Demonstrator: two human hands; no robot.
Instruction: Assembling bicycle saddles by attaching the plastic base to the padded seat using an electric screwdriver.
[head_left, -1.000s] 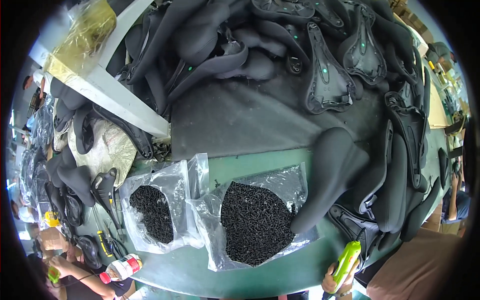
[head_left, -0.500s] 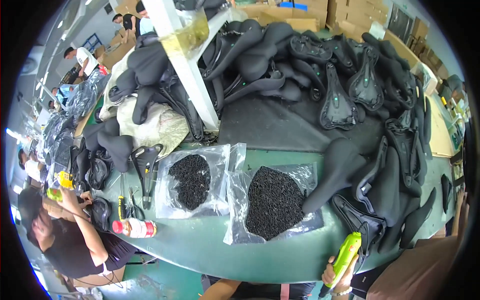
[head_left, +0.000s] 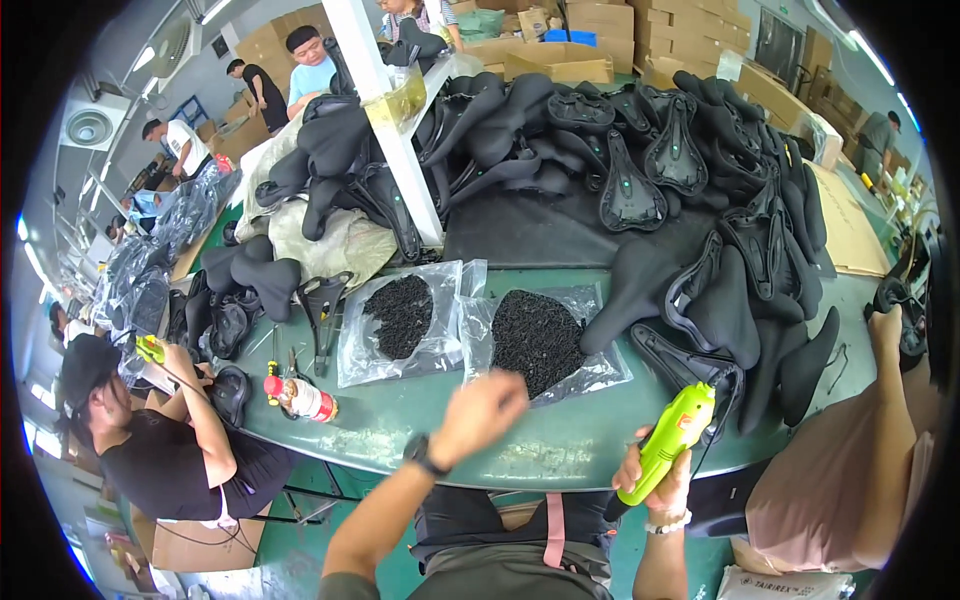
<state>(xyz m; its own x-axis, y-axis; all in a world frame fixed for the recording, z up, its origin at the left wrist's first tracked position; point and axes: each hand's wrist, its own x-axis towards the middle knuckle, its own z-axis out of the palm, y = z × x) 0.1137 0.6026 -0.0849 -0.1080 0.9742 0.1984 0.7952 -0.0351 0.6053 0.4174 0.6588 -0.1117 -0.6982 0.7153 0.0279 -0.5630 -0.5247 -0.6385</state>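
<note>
My right hand (head_left: 655,478) is wrapped round a bright green electric screwdriver (head_left: 675,435), held at the table's near edge beside an upturned black bicycle saddle (head_left: 690,365). My left hand (head_left: 480,415) reaches over the table, at the near side of an open clear bag holding a heap of small black screws (head_left: 540,340). Motion blurs its fingers, so whether they hold anything is unclear. A second clear bag with more black screws (head_left: 400,315) lies to the left.
Black saddles (head_left: 500,120) are piled across the table's far side and along its right. A white post (head_left: 385,110) rises at the back. A bottle with a red cap (head_left: 305,398) stands on the left. Co-workers sit close by at left (head_left: 150,440) and right (head_left: 840,470).
My left hand has come forward from the lower edge to the right-hand bag of screws. My right hand still grips the screwdriver. The view has tilted up.
</note>
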